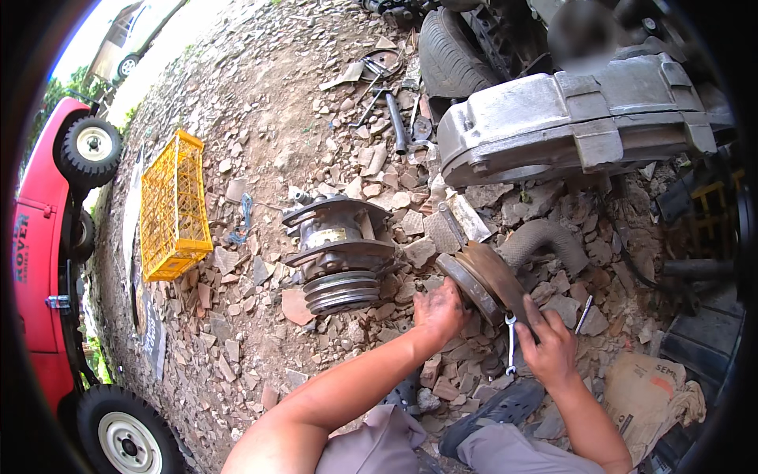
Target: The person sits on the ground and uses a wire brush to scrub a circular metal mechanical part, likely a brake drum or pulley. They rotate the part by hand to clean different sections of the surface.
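Note:
In front of my feet, a round metal pulley wheel (pixel 487 278) is tilted between my two hands. My left hand (pixel 443 309) grips its left rim, the fingers partly hidden beneath. Against the brown right side rests my right hand (pixel 548 340), fingers along the edge. Beside the right thumb is an open-ended wrench (pixel 511 349); whether the thumb touches it, I cannot tell. Another wrench (pixel 453 224) lies just beyond the wheel. To the left, a compressor-like machine unit (pixel 331 237) with a grooved pulley (pixel 342 293) lies on the rubble.
A large metal casing (pixel 568 121) and a tyre (pixel 453 56) stand at upper right. A ribbed hose (pixel 548 240) curves beyond the wheel. A yellow plastic crate (pixel 176 207) and red vehicle (pixel 44 237) are left; a torn paper sack (pixel 642 397) lies right. Broken tiles cover the ground.

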Demonstrator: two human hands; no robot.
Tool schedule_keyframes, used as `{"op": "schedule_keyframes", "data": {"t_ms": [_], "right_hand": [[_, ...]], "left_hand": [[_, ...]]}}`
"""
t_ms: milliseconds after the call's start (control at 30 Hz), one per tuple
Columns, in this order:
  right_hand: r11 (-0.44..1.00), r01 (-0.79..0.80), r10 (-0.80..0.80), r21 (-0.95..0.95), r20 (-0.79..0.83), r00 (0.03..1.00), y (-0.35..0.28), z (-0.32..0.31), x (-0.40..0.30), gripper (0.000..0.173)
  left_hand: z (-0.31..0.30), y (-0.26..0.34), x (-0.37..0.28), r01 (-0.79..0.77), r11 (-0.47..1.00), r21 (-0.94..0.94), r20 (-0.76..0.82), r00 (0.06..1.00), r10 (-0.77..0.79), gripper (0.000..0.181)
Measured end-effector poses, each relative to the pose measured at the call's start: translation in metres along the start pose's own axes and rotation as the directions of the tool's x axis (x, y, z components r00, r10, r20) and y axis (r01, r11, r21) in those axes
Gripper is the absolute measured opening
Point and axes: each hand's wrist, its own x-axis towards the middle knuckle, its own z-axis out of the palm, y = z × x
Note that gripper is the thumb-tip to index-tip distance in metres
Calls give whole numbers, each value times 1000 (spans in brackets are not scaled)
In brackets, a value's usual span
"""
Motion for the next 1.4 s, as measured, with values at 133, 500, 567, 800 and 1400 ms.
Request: {"op": "schedule_keyframes", "data": {"t_ms": [133,500,567,800,1400], "right_hand": [[997,39,-34,-64,81,996,-22,19,61,46],[999,-54,54,7,11,999,-1,-9,-8,47],[999,-36,36,-2,56,998,-14,-2,28,47],[1000,-9,9,-2,70,998,-10,2,19,47],[999,-27,28,-38,19,999,7,-11,-23,48]], "left_hand": [[-15,-1,5,28,998,-51,156,988,-20,68],[-11,0,3,30,995,-91,113,993,-19,66],[-18,1,1,43,996,-77,127,991,-33,66],[-16,-8,2,50,996,-71,147,988,-39,74],[-11,-3,5,36,998,-57,166,986,-26,64]]}}
